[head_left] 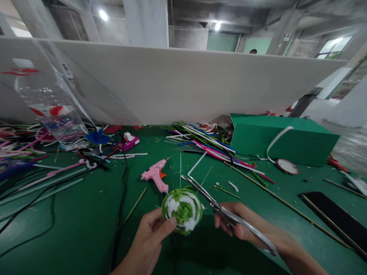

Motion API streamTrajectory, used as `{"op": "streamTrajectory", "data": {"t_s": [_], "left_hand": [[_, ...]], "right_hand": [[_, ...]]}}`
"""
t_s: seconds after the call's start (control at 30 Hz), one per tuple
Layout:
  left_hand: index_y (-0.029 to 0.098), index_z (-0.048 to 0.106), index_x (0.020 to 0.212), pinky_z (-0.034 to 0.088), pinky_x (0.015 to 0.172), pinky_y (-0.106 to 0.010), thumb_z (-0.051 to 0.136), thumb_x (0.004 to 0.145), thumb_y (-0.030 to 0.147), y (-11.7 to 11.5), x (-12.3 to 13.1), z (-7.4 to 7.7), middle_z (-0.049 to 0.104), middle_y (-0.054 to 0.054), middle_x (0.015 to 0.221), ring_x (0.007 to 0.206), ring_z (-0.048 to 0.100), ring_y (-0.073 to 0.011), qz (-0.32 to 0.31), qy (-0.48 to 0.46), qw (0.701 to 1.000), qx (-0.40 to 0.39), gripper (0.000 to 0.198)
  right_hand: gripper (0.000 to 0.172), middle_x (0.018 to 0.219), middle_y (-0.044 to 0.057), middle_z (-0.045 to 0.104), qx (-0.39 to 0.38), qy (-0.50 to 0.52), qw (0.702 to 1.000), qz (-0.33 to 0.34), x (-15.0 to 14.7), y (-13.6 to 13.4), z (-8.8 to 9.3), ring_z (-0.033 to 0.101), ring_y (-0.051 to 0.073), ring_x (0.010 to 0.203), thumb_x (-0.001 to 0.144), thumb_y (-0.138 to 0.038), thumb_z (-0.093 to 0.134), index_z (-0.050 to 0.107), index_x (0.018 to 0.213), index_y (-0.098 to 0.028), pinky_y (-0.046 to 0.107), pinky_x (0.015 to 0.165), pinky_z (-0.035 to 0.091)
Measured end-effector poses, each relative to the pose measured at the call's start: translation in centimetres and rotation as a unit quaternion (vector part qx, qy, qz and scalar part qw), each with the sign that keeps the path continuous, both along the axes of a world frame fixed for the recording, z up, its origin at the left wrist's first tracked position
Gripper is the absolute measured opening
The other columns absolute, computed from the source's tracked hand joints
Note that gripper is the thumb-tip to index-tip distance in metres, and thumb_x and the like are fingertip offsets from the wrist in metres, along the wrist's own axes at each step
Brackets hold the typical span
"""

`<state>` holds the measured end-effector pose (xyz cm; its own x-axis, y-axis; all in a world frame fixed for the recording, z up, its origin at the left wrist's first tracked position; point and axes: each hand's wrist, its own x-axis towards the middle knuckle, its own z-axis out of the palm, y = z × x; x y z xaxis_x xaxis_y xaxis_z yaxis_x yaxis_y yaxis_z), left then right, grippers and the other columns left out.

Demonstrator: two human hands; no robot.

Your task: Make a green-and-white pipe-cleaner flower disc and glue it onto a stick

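My left hand [155,235] pinches a round green-and-white spiral [182,210] of fuzzy pipe cleaner by its lower left edge, thumb on top. White fluffy tufts show on its face. In my right hand [240,221] is a pair of metal scissors [224,214], held around the handles. Its blades point up and left, past the right side of the spiral, and look slightly parted. Just behind the spiral lies a pink hot glue gun [156,175] with an orange trigger, its nozzle toward the upper right.
Pipe cleaners [207,142] lie piled at the back, beside a green box [283,138]. A roll of tape [287,166], a bamboo stick [284,200] and a phone [338,221] are on the right. At left stand a plastic bottle [51,103] and black cables [121,207].
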<state>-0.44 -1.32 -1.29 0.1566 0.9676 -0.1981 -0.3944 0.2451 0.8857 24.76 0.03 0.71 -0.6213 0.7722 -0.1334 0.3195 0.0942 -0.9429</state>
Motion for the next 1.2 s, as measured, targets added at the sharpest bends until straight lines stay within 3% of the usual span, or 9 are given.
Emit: {"op": "streamTrajectory", "data": {"t_s": [0.3,0.7,1.07,1.2], "left_hand": [[0.021,0.074,0.087,0.046,0.075,-0.029,0.074,0.067,0.025,0.0,0.0,0.1,0.072,-0.005,0.08,0.081,0.061,-0.0199,0.006,0.008,1.0,-0.002,0.021],[0.018,0.073,0.091,0.045,0.079,-0.032,0.069,0.073,0.024,0.1,0.2,0.6,0.072,-0.007,0.086,0.085,0.06,-0.0217,-0.013,0.04,0.999,0.001,0.02],[0.017,0.073,0.09,0.045,0.08,-0.032,0.069,0.073,0.023,0.1,0.3,0.5,0.072,-0.007,0.086,0.085,0.06,-0.0217,-0.008,0.035,0.999,0.003,0.019],[0.017,0.073,0.092,0.045,0.079,-0.032,0.067,0.075,0.023,0.1,0.4,0.8,0.072,-0.007,0.088,0.086,0.061,-0.0216,-0.016,0.033,0.999,0.002,0.019]], "right_hand": [[0.069,0.068,0.0,0.046,-0.009,0.002,1.0,-0.016,-0.4,0.1,0.0,0.035,0.011,0.059,0.068,-0.077,0.043,0.057,0.091,-0.013,0.022,0.051,0.029],[0.037,0.046,-0.007,0.041,-0.032,-0.025,0.995,-0.093,-1.5,-0.4,-1.9,0.04,0.006,0.039,0.082,-0.051,0.052,0.05,0.073,-0.016,0.017,0.038,0.027],[0.038,0.044,-0.008,0.039,-0.036,-0.05,0.991,-0.123,-2.4,-1.2,-1.7,0.039,0.006,0.036,0.082,-0.051,0.051,0.045,0.066,-0.017,0.017,0.036,0.027],[0.042,0.039,-0.008,0.036,-0.04,-0.068,0.98,-0.184,-2.6,-0.8,-2.2,0.033,0.005,0.03,0.081,-0.053,0.051,0.045,0.06,-0.018,0.017,0.031,0.021]]}}
